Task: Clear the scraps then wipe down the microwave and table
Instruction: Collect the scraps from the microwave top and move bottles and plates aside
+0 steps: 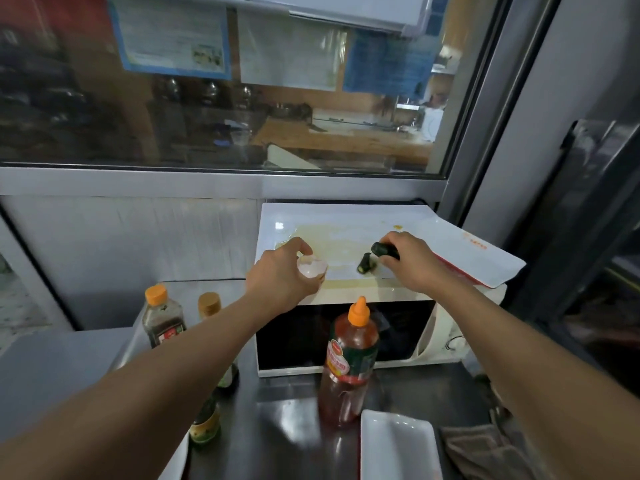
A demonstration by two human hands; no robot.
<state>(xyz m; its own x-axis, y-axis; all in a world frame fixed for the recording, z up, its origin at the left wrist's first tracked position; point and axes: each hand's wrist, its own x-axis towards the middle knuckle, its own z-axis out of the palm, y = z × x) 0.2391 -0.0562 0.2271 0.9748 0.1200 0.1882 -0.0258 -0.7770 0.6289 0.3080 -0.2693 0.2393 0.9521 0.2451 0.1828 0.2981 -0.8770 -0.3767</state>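
While left hand [282,277] cups eggshell [311,267], right hand [414,259] fingers pinch cucumber end [384,250], near microwave [346,337] front edge

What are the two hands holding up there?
The left hand cups a broken eggshell around its outside. The right hand pinches a dark green vegetable scrap at one end.

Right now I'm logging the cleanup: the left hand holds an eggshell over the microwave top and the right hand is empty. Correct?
Not quite. The head view shows the right hand gripping a dark green vegetable piece. The left hand does hold the eggshell over the microwave.
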